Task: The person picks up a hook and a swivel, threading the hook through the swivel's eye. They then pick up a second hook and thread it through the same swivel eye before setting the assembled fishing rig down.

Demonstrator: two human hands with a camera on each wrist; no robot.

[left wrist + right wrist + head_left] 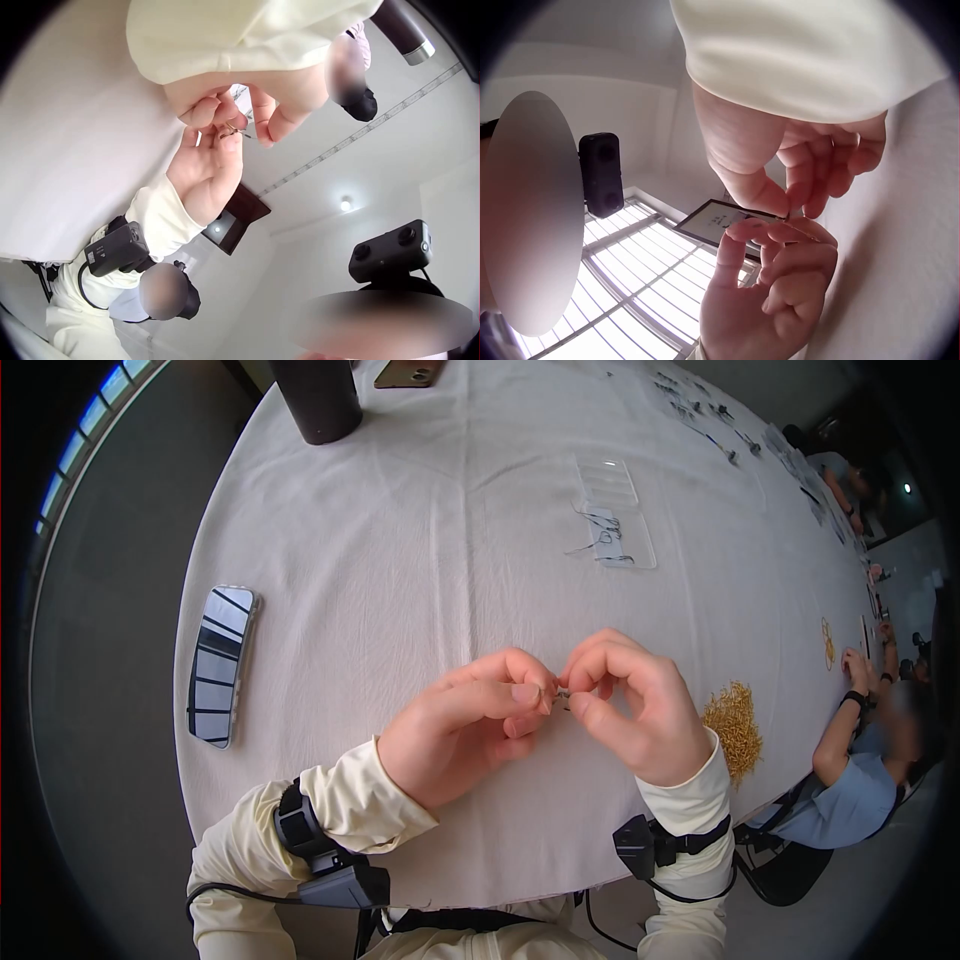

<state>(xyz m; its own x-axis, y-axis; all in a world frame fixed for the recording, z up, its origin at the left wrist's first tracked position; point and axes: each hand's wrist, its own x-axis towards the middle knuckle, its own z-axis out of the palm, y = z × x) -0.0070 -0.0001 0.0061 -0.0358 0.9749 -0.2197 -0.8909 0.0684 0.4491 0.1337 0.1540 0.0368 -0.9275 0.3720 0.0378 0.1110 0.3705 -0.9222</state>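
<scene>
Over the near part of the table, my left hand [460, 725] and right hand [645, 705] meet fingertip to fingertip. Between them is a small, thin, dark wire-like piece [563, 696]; its exact kind I cannot tell. The right thumb and forefinger pinch one side of it, while the left thumb and forefinger pinch the other. In the left wrist view the wire-like piece [241, 133] shows as a fine dark line at the fingertips. The right wrist view has the right hand [780, 157] above the left hand [780, 277], with most of the piece hidden by fingers.
Beside the right wrist lies a heap of small gold pieces [733, 725]. Further forward is a clear plastic case [640, 540] with dark, thin wires on a white card. A phone [222, 665] lies left; a dark cup [318, 400] stands far left. Another person [840, 800] sits right.
</scene>
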